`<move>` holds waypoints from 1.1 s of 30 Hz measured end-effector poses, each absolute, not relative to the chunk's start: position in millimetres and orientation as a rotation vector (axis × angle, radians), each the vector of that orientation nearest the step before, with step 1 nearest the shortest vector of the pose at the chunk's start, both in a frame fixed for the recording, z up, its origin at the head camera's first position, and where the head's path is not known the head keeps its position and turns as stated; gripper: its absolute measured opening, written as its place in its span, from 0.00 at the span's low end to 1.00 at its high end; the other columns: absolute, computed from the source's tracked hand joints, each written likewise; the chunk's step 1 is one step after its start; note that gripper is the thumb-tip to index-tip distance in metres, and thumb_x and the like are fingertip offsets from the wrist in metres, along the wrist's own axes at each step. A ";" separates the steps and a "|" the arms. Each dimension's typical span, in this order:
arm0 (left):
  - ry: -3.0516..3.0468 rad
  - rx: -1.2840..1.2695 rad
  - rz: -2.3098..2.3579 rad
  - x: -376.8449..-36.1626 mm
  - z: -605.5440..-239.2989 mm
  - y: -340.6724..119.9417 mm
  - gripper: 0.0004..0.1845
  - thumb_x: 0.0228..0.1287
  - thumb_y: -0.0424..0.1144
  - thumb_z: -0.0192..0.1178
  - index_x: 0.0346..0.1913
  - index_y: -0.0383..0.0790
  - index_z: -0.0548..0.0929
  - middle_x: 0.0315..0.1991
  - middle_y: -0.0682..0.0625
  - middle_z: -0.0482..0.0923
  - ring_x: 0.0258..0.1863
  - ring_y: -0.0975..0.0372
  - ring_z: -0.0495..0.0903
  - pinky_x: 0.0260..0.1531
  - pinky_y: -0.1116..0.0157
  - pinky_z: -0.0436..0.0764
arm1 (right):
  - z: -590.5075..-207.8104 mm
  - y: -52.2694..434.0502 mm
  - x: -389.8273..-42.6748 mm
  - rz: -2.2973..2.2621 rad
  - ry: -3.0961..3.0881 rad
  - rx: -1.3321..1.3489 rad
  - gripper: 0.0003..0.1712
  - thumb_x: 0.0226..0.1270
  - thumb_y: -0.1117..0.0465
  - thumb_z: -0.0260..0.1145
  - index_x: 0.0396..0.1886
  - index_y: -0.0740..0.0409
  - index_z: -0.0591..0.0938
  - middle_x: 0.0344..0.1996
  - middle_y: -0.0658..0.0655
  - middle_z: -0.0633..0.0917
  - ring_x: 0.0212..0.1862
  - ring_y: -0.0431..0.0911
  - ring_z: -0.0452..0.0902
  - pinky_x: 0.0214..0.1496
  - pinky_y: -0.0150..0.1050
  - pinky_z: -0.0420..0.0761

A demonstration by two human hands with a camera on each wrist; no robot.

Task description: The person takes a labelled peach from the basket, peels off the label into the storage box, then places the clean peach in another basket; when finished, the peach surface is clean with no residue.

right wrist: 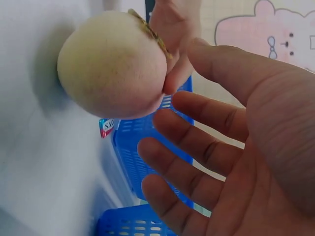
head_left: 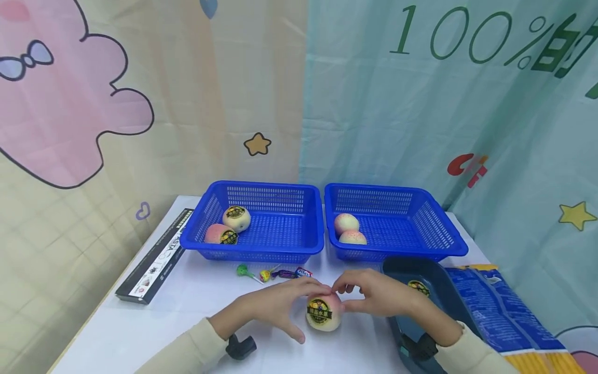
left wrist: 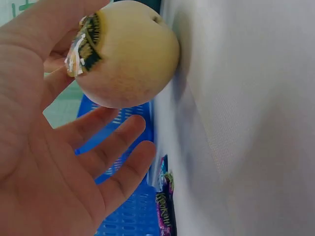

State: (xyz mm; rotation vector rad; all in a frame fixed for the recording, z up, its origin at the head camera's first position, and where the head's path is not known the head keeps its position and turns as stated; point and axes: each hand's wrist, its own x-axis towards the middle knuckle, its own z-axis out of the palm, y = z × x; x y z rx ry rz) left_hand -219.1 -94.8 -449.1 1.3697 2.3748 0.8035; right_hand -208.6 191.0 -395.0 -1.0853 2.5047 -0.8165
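Observation:
A pale peach [head_left: 323, 312] with a black and yellow sticker rests on the white table [head_left: 196, 306], close to the front edge. My left hand [head_left: 280, 304] lies on its left side, fingers spread and fairly straight, fingertips on top of it. My right hand [head_left: 378, 298] touches it from the right, fingertips near the top. In the left wrist view the peach [left wrist: 133, 54] sits beside the hand's [left wrist: 59, 162] straight fingers, with the thumb by the sticker. In the right wrist view the right hand [right wrist: 236, 162] is spread open next to the peach [right wrist: 113, 64].
Two blue baskets stand behind: the left basket [head_left: 261, 249] holds two stickered peaches, the right basket [head_left: 420, 228] two plain ones. A dark tray [head_left: 434, 280] at right holds another stickered peach [head_left: 419, 287]. Lollipops [head_left: 275, 272], a black box [head_left: 156, 257] and a blue bag [head_left: 504, 311] lie around.

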 end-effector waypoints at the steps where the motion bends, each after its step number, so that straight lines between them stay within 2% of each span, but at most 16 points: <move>1: 2.379 1.358 0.802 -221.6 -449.8 -92.2 0.53 0.50 0.54 0.80 0.78 0.62 0.62 0.69 0.60 0.64 0.68 0.64 0.65 0.65 0.55 0.71 | -393.8 191.8 -209.3 -0.821 2.513 -1.079 0.18 0.68 0.48 0.71 0.55 0.45 0.84 0.47 0.40 0.84 0.50 0.41 0.80 0.47 0.44 0.84; 6: 2.402 1.281 0.876 -231.7 -453.5 -75.1 0.51 0.50 0.53 0.80 0.76 0.60 0.65 0.62 0.57 0.65 0.60 0.65 0.68 0.60 0.59 0.74 | -392.3 194.5 -211.2 -0.828 2.573 -1.087 0.20 0.69 0.47 0.70 0.56 0.49 0.84 0.47 0.44 0.85 0.50 0.43 0.80 0.46 0.39 0.83; 9: 2.420 1.252 0.962 -237.7 -456.0 -64.4 0.47 0.51 0.52 0.80 0.74 0.55 0.69 0.60 0.57 0.65 0.58 0.66 0.69 0.59 0.62 0.74 | -395.4 192.4 -211.8 -0.798 2.646 -1.096 0.18 0.70 0.47 0.70 0.54 0.49 0.85 0.44 0.44 0.83 0.48 0.45 0.81 0.45 0.37 0.83; 16: 2.389 1.246 1.154 -244.4 -467.1 -51.5 0.45 0.49 0.49 0.82 0.70 0.44 0.73 0.58 0.56 0.67 0.56 0.67 0.70 0.59 0.66 0.74 | -403.5 180.4 -215.1 -0.716 2.794 -1.065 0.08 0.71 0.59 0.69 0.47 0.52 0.86 0.40 0.42 0.82 0.42 0.39 0.80 0.39 0.33 0.81; 23: 2.341 1.264 1.256 -243.4 -475.7 -48.0 0.45 0.45 0.45 0.83 0.68 0.44 0.73 0.58 0.55 0.67 0.58 0.66 0.70 0.59 0.66 0.74 | -407.8 179.5 -217.9 -0.811 2.753 -1.007 0.06 0.68 0.68 0.69 0.42 0.56 0.85 0.36 0.45 0.82 0.38 0.41 0.79 0.36 0.32 0.81; 29: 2.323 1.255 1.264 -244.1 -476.5 -48.0 0.45 0.45 0.44 0.84 0.68 0.45 0.73 0.59 0.57 0.67 0.59 0.66 0.70 0.59 0.66 0.74 | -409.3 180.0 -222.5 -0.944 2.685 -0.946 0.08 0.68 0.72 0.67 0.39 0.55 0.84 0.33 0.44 0.82 0.36 0.42 0.79 0.36 0.34 0.82; 33: 2.311 1.251 1.266 -245.0 -477.9 -49.0 0.45 0.46 0.45 0.83 0.69 0.46 0.72 0.60 0.57 0.67 0.60 0.66 0.69 0.60 0.66 0.74 | -402.9 184.8 -222.8 -0.991 2.634 -0.941 0.08 0.70 0.71 0.67 0.38 0.52 0.84 0.31 0.44 0.82 0.35 0.40 0.78 0.36 0.35 0.83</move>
